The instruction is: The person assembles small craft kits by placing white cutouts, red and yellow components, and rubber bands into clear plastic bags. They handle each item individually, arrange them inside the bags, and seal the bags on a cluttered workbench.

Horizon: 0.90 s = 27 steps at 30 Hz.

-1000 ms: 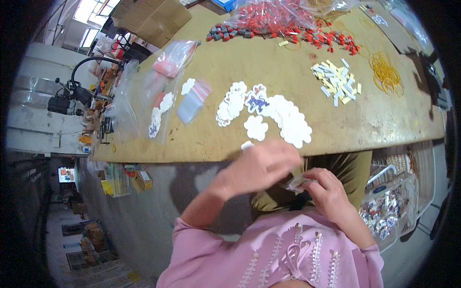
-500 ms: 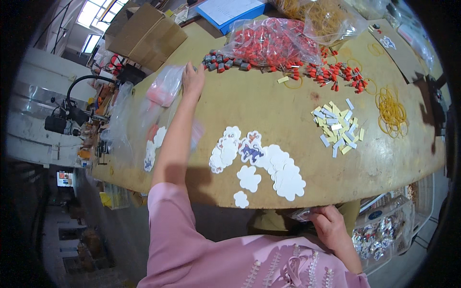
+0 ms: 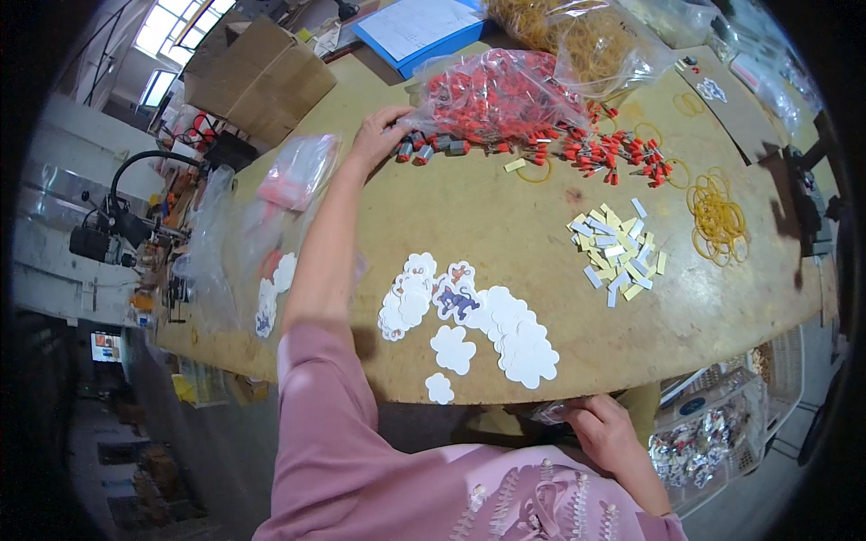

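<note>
At the far side of the table, my left hand (image 3: 379,137) reaches over the left end of a row of small grey-and-red pieces (image 3: 424,151). Its thumb and fingers are apart and partly cover the pieces. Just beyond lies a clear bag of red pieces (image 3: 505,90). At the near table edge, my right hand (image 3: 603,429) is closed on a crumpled clear plastic bag (image 3: 550,413), partly hidden under the edge. Between my arms lie white flower-shaped cards (image 3: 519,338), some printed with cartoon figures (image 3: 458,302).
Small yellow and white strips (image 3: 618,248) are heaped at right, beside yellow rubber bands (image 3: 719,221). Plastic bags (image 3: 298,171) lie at left. A cardboard box (image 3: 257,81) and a blue clipboard-like folder (image 3: 419,36) stand behind. A basket of bagged parts (image 3: 708,442) sits lower right.
My left hand has moved right, from beside the plastic bags onto the grey-and-red pieces. My right hand keeps hold of the clear bag. The whole view has shifted slightly.
</note>
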Each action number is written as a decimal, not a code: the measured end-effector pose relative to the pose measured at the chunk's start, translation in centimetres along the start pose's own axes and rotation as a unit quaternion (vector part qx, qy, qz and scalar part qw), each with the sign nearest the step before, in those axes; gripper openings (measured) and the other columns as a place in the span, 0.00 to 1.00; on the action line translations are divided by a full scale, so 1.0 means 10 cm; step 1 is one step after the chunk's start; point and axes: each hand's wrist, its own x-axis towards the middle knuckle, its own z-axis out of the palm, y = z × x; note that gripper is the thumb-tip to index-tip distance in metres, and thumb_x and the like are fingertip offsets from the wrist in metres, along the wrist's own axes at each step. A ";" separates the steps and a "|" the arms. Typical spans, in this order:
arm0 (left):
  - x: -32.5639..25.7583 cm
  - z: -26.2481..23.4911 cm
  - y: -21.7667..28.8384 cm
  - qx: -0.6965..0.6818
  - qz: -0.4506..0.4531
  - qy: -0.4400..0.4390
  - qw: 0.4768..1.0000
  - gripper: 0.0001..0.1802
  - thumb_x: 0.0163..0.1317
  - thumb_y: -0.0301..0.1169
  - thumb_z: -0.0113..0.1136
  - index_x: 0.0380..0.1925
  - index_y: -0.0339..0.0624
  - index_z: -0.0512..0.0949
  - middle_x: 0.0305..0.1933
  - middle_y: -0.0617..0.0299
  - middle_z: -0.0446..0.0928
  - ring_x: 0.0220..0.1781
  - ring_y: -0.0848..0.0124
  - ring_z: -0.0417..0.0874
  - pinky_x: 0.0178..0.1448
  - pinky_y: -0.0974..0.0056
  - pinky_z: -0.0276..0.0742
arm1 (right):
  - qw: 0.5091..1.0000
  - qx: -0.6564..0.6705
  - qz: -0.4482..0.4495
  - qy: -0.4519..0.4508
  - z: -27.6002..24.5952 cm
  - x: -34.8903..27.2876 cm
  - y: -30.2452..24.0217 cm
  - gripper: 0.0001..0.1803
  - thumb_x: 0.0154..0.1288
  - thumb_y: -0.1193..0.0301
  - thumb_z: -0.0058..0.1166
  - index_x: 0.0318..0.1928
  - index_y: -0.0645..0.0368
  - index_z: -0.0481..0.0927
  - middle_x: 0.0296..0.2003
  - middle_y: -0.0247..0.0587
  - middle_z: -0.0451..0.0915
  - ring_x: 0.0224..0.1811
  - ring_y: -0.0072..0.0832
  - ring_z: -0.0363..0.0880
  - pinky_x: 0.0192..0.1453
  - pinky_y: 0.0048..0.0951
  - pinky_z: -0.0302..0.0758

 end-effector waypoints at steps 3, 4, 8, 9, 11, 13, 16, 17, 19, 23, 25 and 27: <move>-0.47 -0.20 0.17 -0.012 0.021 -0.036 0.999 0.16 0.72 0.33 0.63 0.55 0.40 0.87 0.61 0.56 0.86 0.67 0.63 0.82 0.74 0.59 0.72 | 1.000 -0.004 -0.013 -0.001 -0.01 -0.04 -0.02 0.12 0.54 0.80 0.65 0.41 0.61 0.85 0.45 0.45 0.84 0.46 0.45 0.86 0.48 0.41 0.85; -0.51 -0.17 0.21 -0.016 0.039 -0.035 0.998 0.16 0.72 0.33 0.63 0.55 0.41 0.88 0.62 0.56 0.86 0.67 0.61 0.82 0.74 0.58 0.73 | 1.000 -0.007 -0.010 0.001 0.00 -0.07 -0.04 0.12 0.54 0.80 0.65 0.41 0.61 0.85 0.45 0.44 0.84 0.45 0.44 0.86 0.47 0.41 0.85; -0.87 -0.04 0.60 -0.087 0.025 -0.068 0.994 0.17 0.70 0.33 0.65 0.57 0.45 0.87 0.68 0.54 0.82 0.73 0.57 0.78 0.77 0.55 0.71 | 1.000 -0.021 -0.013 0.013 0.07 -0.22 0.03 0.12 0.55 0.80 0.65 0.42 0.60 0.85 0.44 0.43 0.84 0.45 0.44 0.86 0.48 0.41 0.85; -0.94 -0.03 0.71 -0.106 0.009 -0.073 0.992 0.17 0.70 0.32 0.65 0.58 0.46 0.87 0.69 0.54 0.82 0.73 0.57 0.78 0.78 0.55 0.70 | 1.000 -0.018 -0.017 0.015 0.06 -0.23 0.03 0.12 0.55 0.79 0.64 0.42 0.59 0.85 0.45 0.43 0.84 0.45 0.44 0.86 0.48 0.40 0.85; -1.03 0.04 0.80 -0.003 0.081 -0.004 0.997 0.16 0.70 0.32 0.66 0.56 0.46 0.87 0.63 0.52 0.84 0.66 0.56 0.83 0.71 0.55 0.76 | 0.999 -0.026 -0.021 0.017 0.02 -0.25 -0.03 0.11 0.55 0.78 0.64 0.41 0.58 0.86 0.44 0.42 0.84 0.44 0.42 0.85 0.49 0.39 0.84; -1.00 0.09 1.13 0.093 0.072 0.053 0.992 0.15 0.69 0.33 0.68 0.53 0.44 0.87 0.57 0.51 0.86 0.58 0.54 0.85 0.65 0.54 0.79 | 0.999 -0.034 -0.018 0.006 -0.02 -0.28 -0.06 0.11 0.55 0.77 0.64 0.41 0.58 0.85 0.43 0.41 0.83 0.45 0.42 0.84 0.49 0.39 0.83; -0.81 0.35 1.41 0.124 0.074 0.090 0.985 0.14 0.65 0.34 0.71 0.49 0.43 0.86 0.48 0.51 0.86 0.48 0.51 0.86 0.56 0.50 0.81 | 0.999 -0.049 -0.006 -0.005 -0.04 -0.33 -0.10 0.11 0.55 0.76 0.64 0.41 0.58 0.85 0.42 0.41 0.82 0.45 0.41 0.84 0.50 0.40 0.82; -0.73 0.44 1.42 0.156 0.071 0.091 0.981 0.14 0.65 0.35 0.71 0.48 0.43 0.87 0.48 0.51 0.86 0.49 0.50 0.86 0.56 0.49 0.81 | 0.999 -0.051 -0.005 -0.007 -0.04 -0.35 -0.12 0.11 0.56 0.76 0.64 0.41 0.58 0.84 0.42 0.42 0.82 0.45 0.41 0.83 0.50 0.40 0.82; -0.64 0.55 1.46 0.231 0.053 0.075 0.969 0.15 0.63 0.37 0.72 0.47 0.43 0.86 0.48 0.50 0.86 0.51 0.49 0.87 0.56 0.47 0.82 | 0.999 -0.044 -0.008 0.008 -0.08 -0.34 -0.19 0.10 0.56 0.76 0.63 0.41 0.58 0.84 0.42 0.42 0.82 0.46 0.42 0.83 0.50 0.40 0.81; -0.59 0.57 1.49 0.283 0.022 0.019 0.959 0.16 0.65 0.39 0.71 0.49 0.44 0.86 0.45 0.53 0.86 0.51 0.55 0.88 0.57 0.51 0.83 | 0.997 -0.052 -0.015 0.059 -0.09 -0.41 -0.20 0.09 0.58 0.76 0.61 0.41 0.59 0.84 0.43 0.43 0.82 0.47 0.43 0.83 0.50 0.41 0.81; -0.66 0.53 1.72 0.280 0.000 -0.029 0.960 0.14 0.66 0.35 0.71 0.48 0.42 0.85 0.44 0.56 0.86 0.51 0.60 0.89 0.56 0.54 0.84 | 0.995 -0.056 -0.021 0.083 -0.12 -0.43 -0.19 0.09 0.58 0.77 0.61 0.41 0.59 0.83 0.43 0.44 0.82 0.47 0.43 0.83 0.51 0.41 0.81; -0.83 0.55 1.78 0.014 -0.042 -0.014 0.999 0.11 0.68 0.30 0.69 0.49 0.41 0.84 0.44 0.60 0.86 0.50 0.68 0.87 0.55 0.60 0.83 | 0.993 -0.068 -0.020 0.090 -0.18 -0.41 -0.21 0.09 0.58 0.77 0.61 0.41 0.60 0.83 0.43 0.45 0.82 0.48 0.45 0.83 0.53 0.43 0.81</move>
